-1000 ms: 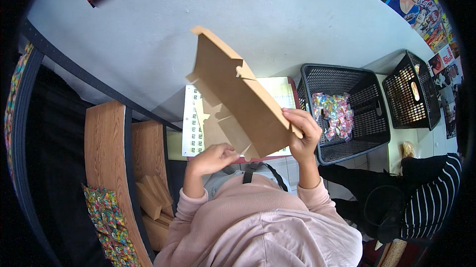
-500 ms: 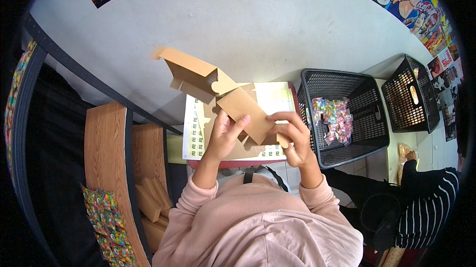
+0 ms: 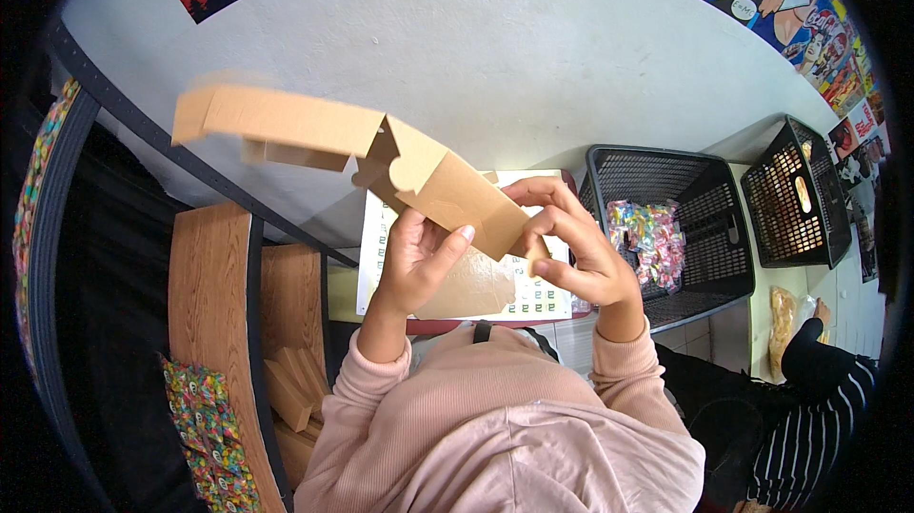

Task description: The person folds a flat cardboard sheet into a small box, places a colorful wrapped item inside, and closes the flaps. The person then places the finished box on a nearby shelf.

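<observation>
I hold a brown cardboard box blank [image 3: 419,170] in the air in front of me, partly unfolded, its long flap reaching up and left. My left hand [image 3: 419,256] grips it from below, thumb on its near face. My right hand [image 3: 571,246] pinches the box's right end with fingertips curled over the edge. Under the hands lies a white printed sheet [image 3: 533,299] on a red-edged board, with another flat brown cardboard piece [image 3: 466,289] on it.
A black mesh basket [image 3: 657,170] with colourful wrapped sweets [image 3: 647,232] stands to the right, a second black basket [image 3: 795,194] beyond it. Wooden shelves [image 3: 205,294] with stacked cardboard pieces [image 3: 290,384] are at left. A person in a striped sleeve [image 3: 819,389] sits at lower right.
The cardboard box swung from upright at centre to lying lower and stretched out to the left, unfolding. Both hands shifted their grip along its right end.
</observation>
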A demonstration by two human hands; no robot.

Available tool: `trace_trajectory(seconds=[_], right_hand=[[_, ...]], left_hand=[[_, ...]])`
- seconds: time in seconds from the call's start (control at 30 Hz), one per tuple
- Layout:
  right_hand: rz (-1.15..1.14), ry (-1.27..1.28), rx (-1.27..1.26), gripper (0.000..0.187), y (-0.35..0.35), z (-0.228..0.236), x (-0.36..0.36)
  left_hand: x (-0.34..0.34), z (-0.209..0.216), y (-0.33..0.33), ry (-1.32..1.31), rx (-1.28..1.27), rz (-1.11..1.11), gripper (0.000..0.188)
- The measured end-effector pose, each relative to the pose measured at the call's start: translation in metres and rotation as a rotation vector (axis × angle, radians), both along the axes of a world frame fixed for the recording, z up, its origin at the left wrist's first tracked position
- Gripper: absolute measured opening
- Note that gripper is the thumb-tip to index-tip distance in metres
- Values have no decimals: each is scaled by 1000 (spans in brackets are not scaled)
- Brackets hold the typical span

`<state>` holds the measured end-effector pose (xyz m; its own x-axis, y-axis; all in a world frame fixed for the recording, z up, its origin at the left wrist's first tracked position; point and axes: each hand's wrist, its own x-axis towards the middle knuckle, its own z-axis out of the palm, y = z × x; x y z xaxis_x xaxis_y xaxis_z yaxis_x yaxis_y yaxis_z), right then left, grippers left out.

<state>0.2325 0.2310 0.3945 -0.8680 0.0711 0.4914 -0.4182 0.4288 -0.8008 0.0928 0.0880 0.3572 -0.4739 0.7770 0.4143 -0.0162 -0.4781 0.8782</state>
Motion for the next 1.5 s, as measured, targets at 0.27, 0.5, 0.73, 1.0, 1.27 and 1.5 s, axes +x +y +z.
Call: trace_trajectory(seconds=[0.27, 0.5, 0.73, 1.0, 1.27, 1.5], right_hand=[[-446, 111, 48, 20, -9, 2, -20], [-546, 207, 185, 22, -3, 4, -32], [-559, 203, 153, 22, -5, 1, -39], [-581, 133, 170, 23, -7, 2, -39], [-609, 260, -47, 23, -12, -1, -46], [-641, 320, 126, 14, -3, -13, -40]], left_hand=[[5, 0, 12, 124, -45, 147, 34], [3, 15, 18, 83, -41, 178, 32], [2, 16, 18, 34, -47, 185, 30], [-1, 18, 19, -43, -83, 163, 29], [-5, 13, 17, -48, -80, 177, 30], [-6, 11, 19, -91, -19, 149, 32]])
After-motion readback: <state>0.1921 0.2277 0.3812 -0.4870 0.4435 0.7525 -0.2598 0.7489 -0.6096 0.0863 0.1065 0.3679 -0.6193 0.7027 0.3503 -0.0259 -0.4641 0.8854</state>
